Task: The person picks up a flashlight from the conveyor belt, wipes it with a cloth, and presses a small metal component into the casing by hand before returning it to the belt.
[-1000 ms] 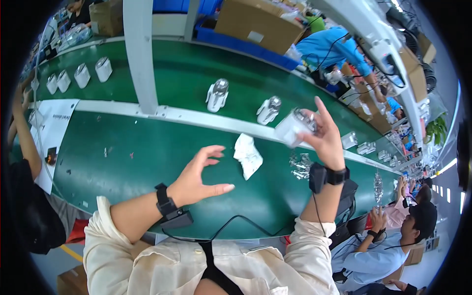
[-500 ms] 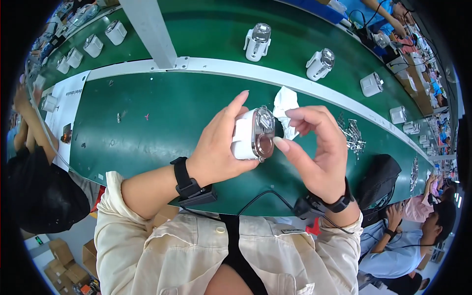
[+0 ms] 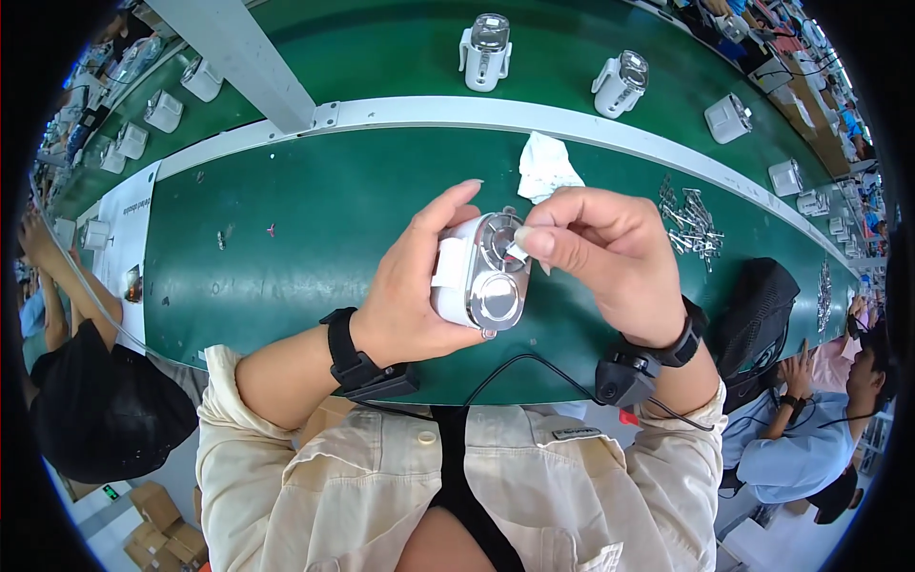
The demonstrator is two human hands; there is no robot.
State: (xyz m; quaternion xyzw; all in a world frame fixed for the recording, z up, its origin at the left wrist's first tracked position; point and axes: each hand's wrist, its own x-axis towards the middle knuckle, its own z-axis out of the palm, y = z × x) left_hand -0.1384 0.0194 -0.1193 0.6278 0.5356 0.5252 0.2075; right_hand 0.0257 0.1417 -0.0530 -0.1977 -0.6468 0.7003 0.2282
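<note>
My left hand (image 3: 405, 276) is wrapped round the side of a white, box-shaped device (image 3: 456, 276). The device's shiny, clear-and-silver top has two round parts and is tilted toward me. Over the upper round part, my right hand (image 3: 605, 253) is closed in a pinch with thumb and forefinger. A small whitish bit shows at those fingertips against the top; I cannot make out what it is. Just beyond the right hand, a crumpled white cloth or tissue (image 3: 545, 167) lies on the green table (image 3: 315, 229).
Small metal parts (image 3: 694, 224) are heaped at the right, beyond a black bag (image 3: 758, 315). A white rail (image 3: 419, 112) crosses behind, joined to a post (image 3: 233, 62). Several similar white devices (image 3: 486, 57) stand past it. People work at both sides.
My right hand has closed from a loose, parted shape into a pinch at the device's top. The device has turned so its top faces me more. The whole view has shifted slightly.
</note>
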